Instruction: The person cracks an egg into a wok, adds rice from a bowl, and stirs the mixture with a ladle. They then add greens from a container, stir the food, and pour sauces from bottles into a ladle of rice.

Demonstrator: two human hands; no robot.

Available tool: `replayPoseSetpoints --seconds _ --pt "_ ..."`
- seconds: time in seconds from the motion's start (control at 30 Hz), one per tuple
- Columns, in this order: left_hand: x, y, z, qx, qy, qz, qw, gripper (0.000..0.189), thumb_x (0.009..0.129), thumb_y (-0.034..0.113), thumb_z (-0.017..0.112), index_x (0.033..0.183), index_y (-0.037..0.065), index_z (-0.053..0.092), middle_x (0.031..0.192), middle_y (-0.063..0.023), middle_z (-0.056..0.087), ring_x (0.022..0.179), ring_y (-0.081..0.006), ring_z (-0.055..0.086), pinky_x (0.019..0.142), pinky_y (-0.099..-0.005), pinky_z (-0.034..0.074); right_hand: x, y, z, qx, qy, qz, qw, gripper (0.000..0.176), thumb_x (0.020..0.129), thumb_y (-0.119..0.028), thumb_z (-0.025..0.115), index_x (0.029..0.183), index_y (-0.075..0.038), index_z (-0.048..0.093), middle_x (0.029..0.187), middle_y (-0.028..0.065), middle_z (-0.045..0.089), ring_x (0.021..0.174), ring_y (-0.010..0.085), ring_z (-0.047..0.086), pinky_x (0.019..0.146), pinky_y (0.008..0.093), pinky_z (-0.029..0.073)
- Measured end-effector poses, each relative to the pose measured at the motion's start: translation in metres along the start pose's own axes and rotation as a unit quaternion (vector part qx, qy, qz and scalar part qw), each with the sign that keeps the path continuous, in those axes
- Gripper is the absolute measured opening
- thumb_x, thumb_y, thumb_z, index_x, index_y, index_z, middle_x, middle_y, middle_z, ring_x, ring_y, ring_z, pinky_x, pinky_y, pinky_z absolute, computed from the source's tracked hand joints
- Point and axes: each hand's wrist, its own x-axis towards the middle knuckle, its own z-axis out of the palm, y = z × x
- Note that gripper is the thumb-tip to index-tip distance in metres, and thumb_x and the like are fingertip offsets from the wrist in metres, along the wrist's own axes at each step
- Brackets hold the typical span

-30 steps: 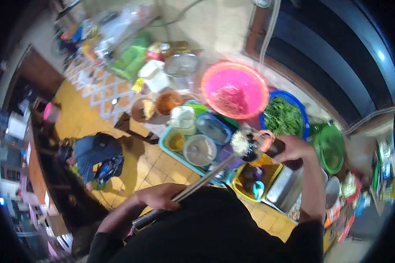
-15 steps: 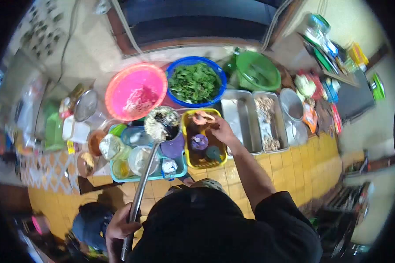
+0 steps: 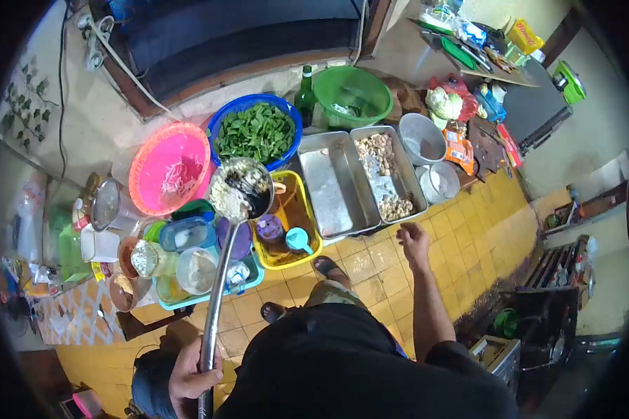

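Note:
My left hand [image 3: 190, 373] is wrapped round the long metal handle of a big ladle [image 3: 225, 279]. In the ladle's bowl lie a pale, crumbly food [image 3: 230, 187] and a dark sauce or paste [image 3: 260, 185]. The bowl hangs over the left edge of a yellow basket [image 3: 306, 202]. Inside that basket are a purple-lidded container [image 3: 269, 228], a light blue scoop [image 3: 298, 239] and an orange cup [image 3: 279, 188], partly hidden by the ladle. My right hand [image 3: 414, 244] is empty, its fingers loosely apart, just in front of a metal tray [image 3: 418, 209] with brownish food pieces.
Behind stand a pink basin [image 3: 147, 167], a blue basin [image 3: 293, 115] of green leaves and a green basket [image 3: 384, 91]. An empty-looking metal pan [image 3: 328, 188] sits right of the yellow basket. Containers fill a light blue tray [image 3: 255, 279] at left. A dark seated figure or bundle [image 3: 152, 380] is low left.
My right hand has let go of the orange cup in the yellow basket and moved right, off the basket. My view has turned right; the left hand still holds the ladle.

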Motion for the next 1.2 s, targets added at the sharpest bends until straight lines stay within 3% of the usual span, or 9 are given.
replayPoseSetpoints --seconds 0.17,0.33,0.4,0.5,0.53,0.67,0.97,1.13,1.2 --pt "0.032 -0.010 0.061 -0.016 0.023 -0.035 0.999 0.026 0.066 0.009 0.068 0.085 0.004 0.052 0.067 0.0021 0.051 0.059 -0.0058 0.046 0.056 -0.0205 0.034 0.137 -0.012 0.023 -0.142 -0.035 -0.225 0.963 0.013 0.087 -0.007 0.059 0.097 0.001 0.062 0.082 0.0059 0.064 0.074 0.0099 0.060 0.065 0.0251 0.049" --pt "0.090 -0.017 0.150 0.003 0.095 -0.020 0.995 0.030 0.062 0.007 0.068 0.088 0.002 0.053 0.073 -0.0019 0.056 0.065 -0.0101 0.052 0.061 -0.0246 0.041 0.275 -0.025 0.058 -0.328 -0.101 -0.237 0.909 0.033 0.079 -0.004 0.061 0.112 -0.002 0.057 0.094 0.0199 0.064 0.088 0.0387 0.063 0.077 0.0420 0.052" --pt "0.110 -0.012 0.188 -0.007 0.129 -0.034 0.991 0.031 0.062 0.007 0.068 0.089 0.002 0.053 0.073 -0.0021 0.056 0.065 -0.0103 0.052 0.061 -0.0248 0.041 0.322 0.012 0.077 -0.361 -0.031 -0.390 0.847 0.052 0.079 -0.013 0.062 0.128 -0.005 0.046 0.114 0.0242 0.056 0.105 0.0428 0.055 0.089 0.0452 0.048" --pt "0.127 -0.019 0.231 -0.045 0.165 -0.009 0.985 0.032 0.063 0.007 0.067 0.091 0.002 0.053 0.074 -0.0024 0.056 0.065 -0.0101 0.053 0.060 -0.0243 0.042 0.340 0.026 0.104 -0.487 -0.116 -0.342 0.795 0.066 0.079 -0.027 0.063 0.137 -0.008 0.038 0.129 0.0273 0.043 0.117 0.0445 0.044 0.098 0.0447 0.042" --pt "0.128 -0.016 0.245 -0.072 0.161 -0.030 0.984 0.033 0.064 0.008 0.068 0.092 0.002 0.053 0.074 -0.0025 0.056 0.064 -0.0100 0.053 0.059 -0.0238 0.042 0.321 0.002 0.101 -0.442 -0.134 -0.245 0.852 0.072 0.079 -0.037 0.061 0.140 -0.010 0.034 0.130 0.0283 0.040 0.119 0.0448 0.042 0.102 0.0468 0.038" --pt "0.125 -0.020 0.274 -0.062 0.160 -0.038 0.984 0.033 0.066 0.007 0.068 0.094 0.001 0.052 0.074 -0.0040 0.056 0.063 -0.0107 0.054 0.057 -0.0233 0.042 0.303 -0.010 0.110 -0.414 -0.184 -0.200 0.869 0.069 0.082 -0.042 0.061 0.139 -0.011 0.036 0.126 0.0275 0.044 0.114 0.0432 0.047 0.095 0.0488 0.041" --pt "0.140 -0.016 0.322 -0.128 0.187 -0.027 0.974 0.036 0.066 0.007 0.066 0.097 0.001 0.049 0.073 -0.0050 0.056 0.061 -0.0130 0.057 0.055 -0.0240 0.043 0.317 0.010 0.105 -0.409 -0.210 -0.319 0.829 0.047 0.088 -0.033 0.057 0.127 -0.008 0.050 0.121 0.0245 0.051 0.109 0.0411 0.051 0.089 0.0483 0.044" --pt "0.143 -0.024 0.340 -0.151 0.225 -0.054 0.961 0.038 0.065 0.009 0.068 0.098 0.001 0.051 0.075 -0.0043 0.056 0.068 -0.0128 0.056 0.062 -0.0251 0.044 0.329 0.033 0.117 -0.403 -0.114 -0.494 0.762 0.034 0.087 -0.027 0.056 0.116 -0.009 0.057 0.112 0.0228 0.055 0.104 0.0398 0.055 0.083 0.0479 0.047" --pt "0.140 -0.028 0.349 -0.126 0.234 -0.056 0.962 0.037 0.064 0.012 0.070 0.096 0.001 0.054 0.079 -0.0031 0.057 0.075 -0.0118 0.054 0.067 -0.0265 0.043 0.336 0.029 0.119 -0.401 -0.165 -0.440 0.786 0.032 0.087 -0.026 0.056 0.113 -0.008 0.057 0.112 0.0238 0.056 0.103 0.0401 0.055 0.083 0.0488 0.047"
